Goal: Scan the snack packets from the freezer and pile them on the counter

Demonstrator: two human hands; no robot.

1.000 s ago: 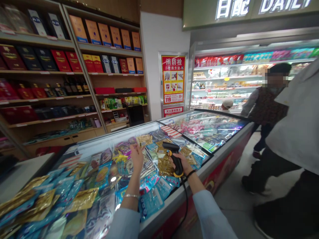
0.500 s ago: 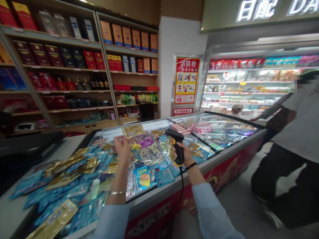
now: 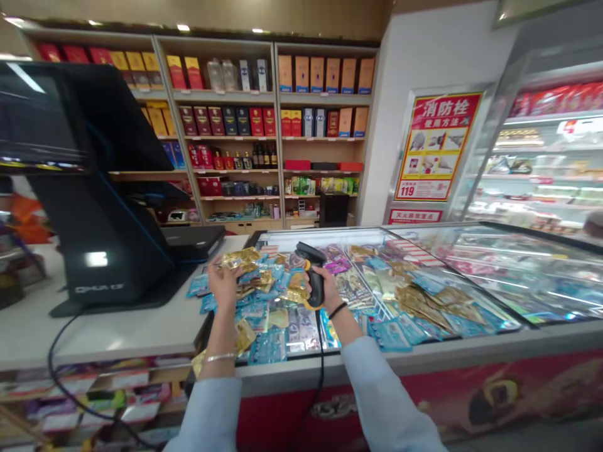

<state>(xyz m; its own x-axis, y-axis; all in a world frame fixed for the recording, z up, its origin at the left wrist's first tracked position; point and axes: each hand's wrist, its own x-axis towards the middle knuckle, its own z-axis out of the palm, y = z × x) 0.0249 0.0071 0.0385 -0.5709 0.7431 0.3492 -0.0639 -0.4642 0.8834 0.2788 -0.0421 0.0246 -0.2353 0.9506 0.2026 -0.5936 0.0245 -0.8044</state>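
My right hand (image 3: 325,287) is wrapped round the handle of a black and yellow barcode scanner (image 3: 313,270), whose cable hangs down over the freezer's front edge. My left hand (image 3: 223,281) pinches a gold packet (image 3: 241,257) by its near left end, above the left part of the pile. Blue packets (image 3: 268,345) and other gold packets (image 3: 421,304) lie scattered over the freezer's glass top, on both sides of the scanner.
A black register terminal (image 3: 108,232) stands on the white counter (image 3: 28,326) at the left. The chest freezer (image 3: 518,370) stretches to the right. Shelves of boxes and bottles (image 3: 245,157) line the back, beside a red notice (image 3: 436,147).
The view has swung left, bringing the register into sight and taking the walking person out of it. My left hand has moved with the gold packet over the left pile.
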